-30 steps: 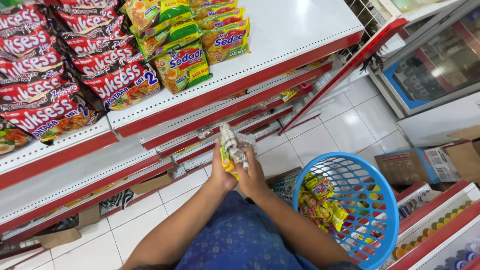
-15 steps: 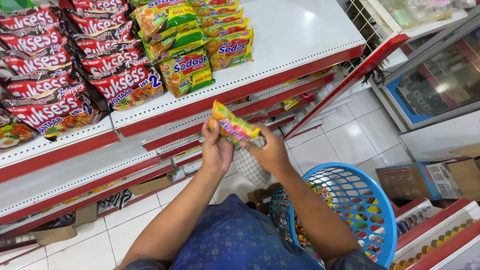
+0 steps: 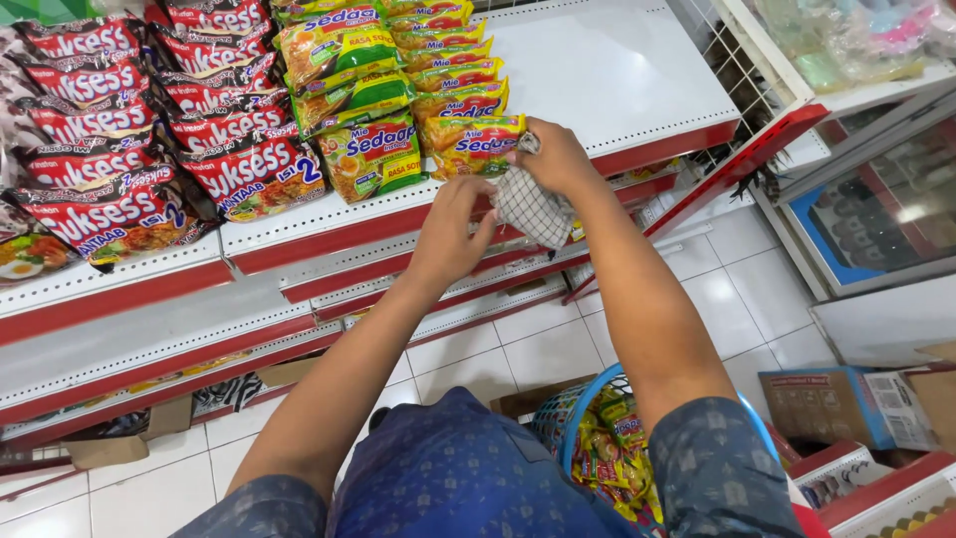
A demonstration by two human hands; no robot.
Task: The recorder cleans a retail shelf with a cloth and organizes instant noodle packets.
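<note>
At the upper centre, my right hand (image 3: pixel 553 154) pinched a checkered cloth (image 3: pixel 528 204) against the yellow noodle packet (image 3: pixel 468 144) while my half-curled left hand (image 3: pixel 453 234) steadied it squarely on the shelf (image 3: pixel 617 70).

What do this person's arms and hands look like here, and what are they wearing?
Both arms are bare from above the elbow down. The left hand and right hand are ungloved, with no visible rings, watch or bracelets. Short dark blue sleeves with a small pale repeating pattern cover the upper arms, matching the shirt.
</note>
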